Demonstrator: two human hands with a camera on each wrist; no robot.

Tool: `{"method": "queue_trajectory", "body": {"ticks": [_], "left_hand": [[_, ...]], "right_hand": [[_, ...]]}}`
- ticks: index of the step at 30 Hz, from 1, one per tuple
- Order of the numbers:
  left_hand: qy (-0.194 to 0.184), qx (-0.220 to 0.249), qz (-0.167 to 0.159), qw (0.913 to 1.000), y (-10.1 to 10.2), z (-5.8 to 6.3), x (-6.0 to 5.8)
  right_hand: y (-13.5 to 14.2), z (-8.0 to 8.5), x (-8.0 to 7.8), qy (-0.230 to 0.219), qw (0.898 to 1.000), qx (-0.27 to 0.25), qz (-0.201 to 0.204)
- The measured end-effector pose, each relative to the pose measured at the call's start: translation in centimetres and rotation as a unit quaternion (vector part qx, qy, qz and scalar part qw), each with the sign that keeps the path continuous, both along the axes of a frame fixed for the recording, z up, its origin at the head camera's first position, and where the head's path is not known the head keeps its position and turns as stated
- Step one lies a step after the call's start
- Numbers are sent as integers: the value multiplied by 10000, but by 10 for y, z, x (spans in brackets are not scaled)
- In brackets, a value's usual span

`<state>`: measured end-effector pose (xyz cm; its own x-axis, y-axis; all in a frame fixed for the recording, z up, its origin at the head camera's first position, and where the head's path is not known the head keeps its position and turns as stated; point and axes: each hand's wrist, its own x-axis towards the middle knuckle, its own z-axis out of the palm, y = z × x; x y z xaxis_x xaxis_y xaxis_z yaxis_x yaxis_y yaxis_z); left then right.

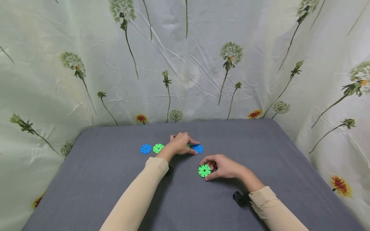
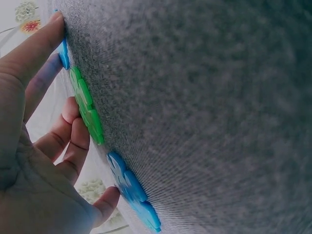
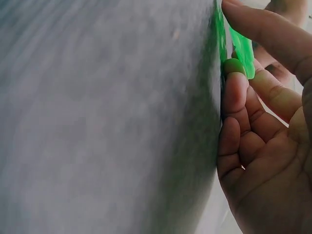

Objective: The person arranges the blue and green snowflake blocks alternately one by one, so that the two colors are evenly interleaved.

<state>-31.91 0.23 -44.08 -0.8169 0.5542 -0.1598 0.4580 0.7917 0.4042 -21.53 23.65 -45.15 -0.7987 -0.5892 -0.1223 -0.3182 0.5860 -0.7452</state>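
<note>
Toward the back of the grey table, my left hand (image 1: 180, 143) reaches over a row of flat plastic interlocking discs with notched rims. Its thumb and forefinger pinch opposite edges of the blue disc (image 1: 198, 148) at the row's right end. In the left wrist view, other fingertips rest against a green disc (image 2: 87, 105) and the little finger meets another blue disc (image 2: 131, 190); the hand mostly hides both from the head view. Nearer the front, my right hand (image 1: 226, 166) pinches a green disc (image 1: 204, 170) by its edge between thumb and fingers, its face tilted toward me.
Left of my left hand lie a green disc (image 1: 158, 148) and a blue disc (image 1: 145, 149), side by side. Grey cloth covers the table (image 1: 95, 179). A pale curtain (image 1: 196, 73) printed with dandelions hangs behind and at both sides.
</note>
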Motion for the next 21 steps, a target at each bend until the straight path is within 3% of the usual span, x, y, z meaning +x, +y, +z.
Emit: {"method": "queue_trajectory", "body": {"ticks": [15, 21], "left_hand": [[-85, -35, -1, 10000, 1, -2, -1], [-79, -23, 45, 10000, 0, -2, -2]], "right_hand": [[46, -3, -17, -24, 9952, 73, -978], [51, -2, -26, 16, 9930, 145, -1172]]}}
